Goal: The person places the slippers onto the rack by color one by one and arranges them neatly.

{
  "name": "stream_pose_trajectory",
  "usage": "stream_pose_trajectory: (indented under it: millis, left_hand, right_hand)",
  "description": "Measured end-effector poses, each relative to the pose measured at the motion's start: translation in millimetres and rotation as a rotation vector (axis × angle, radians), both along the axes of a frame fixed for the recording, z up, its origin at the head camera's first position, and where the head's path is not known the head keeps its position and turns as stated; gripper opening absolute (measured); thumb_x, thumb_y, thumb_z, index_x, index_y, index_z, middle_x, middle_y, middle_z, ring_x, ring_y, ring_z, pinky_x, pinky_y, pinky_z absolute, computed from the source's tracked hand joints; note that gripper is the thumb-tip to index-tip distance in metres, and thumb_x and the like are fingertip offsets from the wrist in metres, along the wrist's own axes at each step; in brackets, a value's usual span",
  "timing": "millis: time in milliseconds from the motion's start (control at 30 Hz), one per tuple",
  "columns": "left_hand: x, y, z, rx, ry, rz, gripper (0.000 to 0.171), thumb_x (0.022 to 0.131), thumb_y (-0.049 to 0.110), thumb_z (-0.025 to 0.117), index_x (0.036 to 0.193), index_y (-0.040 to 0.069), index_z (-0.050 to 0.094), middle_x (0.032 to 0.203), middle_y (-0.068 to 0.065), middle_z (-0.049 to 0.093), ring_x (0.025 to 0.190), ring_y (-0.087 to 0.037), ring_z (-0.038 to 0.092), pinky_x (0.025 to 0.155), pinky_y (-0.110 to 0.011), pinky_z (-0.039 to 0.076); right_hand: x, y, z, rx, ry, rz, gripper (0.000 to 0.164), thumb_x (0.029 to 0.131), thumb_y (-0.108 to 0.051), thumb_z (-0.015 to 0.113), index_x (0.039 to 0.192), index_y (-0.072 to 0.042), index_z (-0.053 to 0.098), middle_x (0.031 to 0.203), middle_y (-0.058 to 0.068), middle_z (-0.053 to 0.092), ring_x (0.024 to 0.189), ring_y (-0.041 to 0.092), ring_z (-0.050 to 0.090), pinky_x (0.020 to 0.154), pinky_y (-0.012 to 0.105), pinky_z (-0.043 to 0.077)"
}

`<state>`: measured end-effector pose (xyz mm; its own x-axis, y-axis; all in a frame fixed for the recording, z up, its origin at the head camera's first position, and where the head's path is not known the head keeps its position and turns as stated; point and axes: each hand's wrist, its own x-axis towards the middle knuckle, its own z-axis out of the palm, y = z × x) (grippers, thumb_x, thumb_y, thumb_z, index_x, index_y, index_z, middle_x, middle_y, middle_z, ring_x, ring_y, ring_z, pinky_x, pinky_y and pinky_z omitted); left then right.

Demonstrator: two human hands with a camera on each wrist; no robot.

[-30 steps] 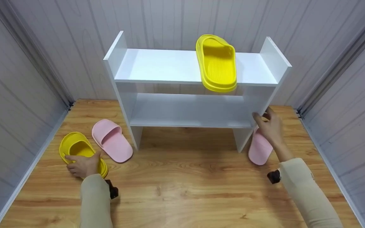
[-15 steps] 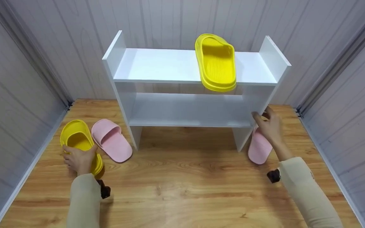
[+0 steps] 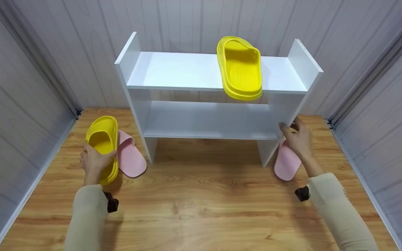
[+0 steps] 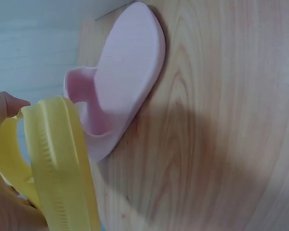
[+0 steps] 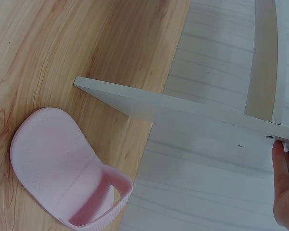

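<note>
My left hand (image 3: 94,159) grips a yellow slipper (image 3: 102,127) by its sides, thumb on the right edge. The slipper is raised off the floor and covers part of a pink slipper (image 3: 131,158). In the left wrist view, the yellow slipper (image 4: 58,159) is seen side-on beside the pink slipper (image 4: 130,62). My right hand (image 3: 299,139) holds the right side panel of a white two-tier rack (image 3: 201,134), thumb at its front edge. In the right wrist view, fingertips of the right hand (image 5: 285,192) touch the panel (image 5: 183,108). Another yellow slipper (image 3: 241,69) lies on the top shelf.
Under my right hand, outside the rack, a second pink slipper (image 3: 286,162) lies on the wooden floor (image 3: 201,209). Pale panelled walls (image 3: 180,24) stand behind the rack and on both sides. The top-shelf slipper overhangs the front edge.
My left hand has lifted the yellow slipper off the floor, moving it forward, then right, so it overlaps the left pink slipper. My right hand stays at the rack's side panel.
</note>
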<state>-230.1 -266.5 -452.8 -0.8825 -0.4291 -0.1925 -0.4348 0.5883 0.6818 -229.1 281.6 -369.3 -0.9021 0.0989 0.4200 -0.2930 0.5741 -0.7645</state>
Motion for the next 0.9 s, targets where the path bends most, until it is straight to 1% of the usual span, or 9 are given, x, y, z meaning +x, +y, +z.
stream_pose_trajectory:
  millis: [133, 233, 300, 467, 533, 633, 700, 767, 900]
  left_hand:
    - [-1.4, 2, 3.7, -0.029, 0.006, -0.058, 0.103, 0.075, 0.037, 0.065, 0.136, 0.000, -0.010, 0.133, -0.035, 0.008, 0.118, -0.049, 0.014, 0.096, -0.059, 0.010]
    - [-2.1, 2, 5.9, -0.062, 0.013, -0.115, 0.104, 0.075, 0.035, 0.065, 0.136, 0.000, -0.011, 0.133, -0.036, 0.008, 0.119, -0.050, 0.013, 0.094, -0.062, 0.010]
    - [-1.7, 2, 7.2, -0.079, 0.019, -0.148, 0.103, 0.075, 0.034, 0.066, 0.136, 0.000, -0.010, 0.132, -0.035, 0.010, 0.118, -0.050, 0.014, 0.093, -0.064, 0.011]
    - [1.8, 1, 10.7, -0.112, 0.021, -0.226, 0.099, 0.074, 0.033, 0.067, 0.135, -0.004, -0.001, 0.127, -0.036, 0.018, 0.113, -0.050, 0.020, 0.090, -0.063, 0.016]
    - [3.5, 0, 12.9, -0.132, 0.014, -0.264, 0.099, 0.073, 0.034, 0.068, 0.134, -0.007, 0.000, 0.125, -0.038, 0.020, 0.111, -0.051, 0.021, 0.089, -0.062, 0.018]
    - [5.6, -3, 17.9, -0.137, -0.023, -0.325, 0.101, 0.073, 0.035, 0.067, 0.133, -0.009, -0.001, 0.124, -0.040, 0.020, 0.111, -0.052, 0.022, 0.089, -0.062, 0.019]
    - [6.5, -6, 21.9, -0.132, -0.057, -0.371, 0.102, 0.073, 0.034, 0.067, 0.133, -0.010, -0.002, 0.124, -0.040, 0.020, 0.110, -0.051, 0.024, 0.090, -0.061, 0.020]
    - [7.8, -8, 25.9, -0.117, -0.090, -0.417, 0.102, 0.074, 0.032, 0.066, 0.133, -0.011, -0.005, 0.124, -0.041, 0.018, 0.109, -0.051, 0.025, 0.090, -0.062, 0.021]
    - [11.2, -12, 32.9, -0.090, -0.128, -0.488, 0.102, 0.074, 0.030, 0.067, 0.134, -0.009, -0.006, 0.124, -0.039, 0.019, 0.105, -0.049, 0.027, 0.089, -0.062, 0.023]
  right_hand:
    - [0.1, 0, 0.2, 0.008, 0.002, -0.004, 0.036, 0.085, -0.008, 0.054, 0.116, 0.009, 0.050, 0.110, 0.023, 0.054, 0.098, 0.032, 0.054, 0.073, 0.029, 0.048]
    - [0.3, 0, 0.3, 0.003, 0.000, -0.002, 0.036, 0.085, -0.007, 0.054, 0.116, 0.009, 0.050, 0.111, 0.023, 0.054, 0.098, 0.032, 0.053, 0.074, 0.032, 0.048]
    - [0.4, 1, 0.3, -0.004, 0.002, 0.005, 0.035, 0.085, -0.007, 0.054, 0.116, 0.009, 0.050, 0.111, 0.023, 0.054, 0.098, 0.032, 0.053, 0.074, 0.030, 0.047]
    - [-0.6, 2, -0.4, -0.027, 0.009, 0.017, 0.034, 0.084, -0.007, 0.054, 0.115, 0.009, 0.051, 0.110, 0.023, 0.054, 0.098, 0.032, 0.053, 0.069, 0.017, 0.045]
    - [-1.1, 2, -0.9, -0.029, 0.014, 0.016, 0.034, 0.084, -0.007, 0.054, 0.114, 0.009, 0.051, 0.109, 0.023, 0.055, 0.097, 0.033, 0.054, 0.066, 0.013, 0.043]
    - [-1.5, 2, -1.6, -0.023, 0.019, 0.012, 0.034, 0.084, -0.007, 0.055, 0.114, 0.009, 0.052, 0.109, 0.023, 0.055, 0.095, 0.033, 0.054, 0.065, 0.011, 0.042]
    - [-1.5, 2, -1.9, -0.020, 0.021, 0.015, 0.034, 0.084, -0.007, 0.054, 0.114, 0.009, 0.051, 0.109, 0.023, 0.055, 0.096, 0.033, 0.054, 0.066, 0.013, 0.043]
    - [-1.3, 2, -2.0, -0.014, 0.022, 0.016, 0.034, 0.084, -0.007, 0.055, 0.114, 0.009, 0.052, 0.109, 0.023, 0.055, 0.096, 0.033, 0.054, 0.068, 0.017, 0.045]
    - [-1.1, 2, -1.9, -0.002, 0.031, 0.019, 0.034, 0.084, -0.006, 0.055, 0.114, 0.009, 0.051, 0.109, 0.023, 0.055, 0.095, 0.034, 0.055, 0.072, 0.032, 0.049]
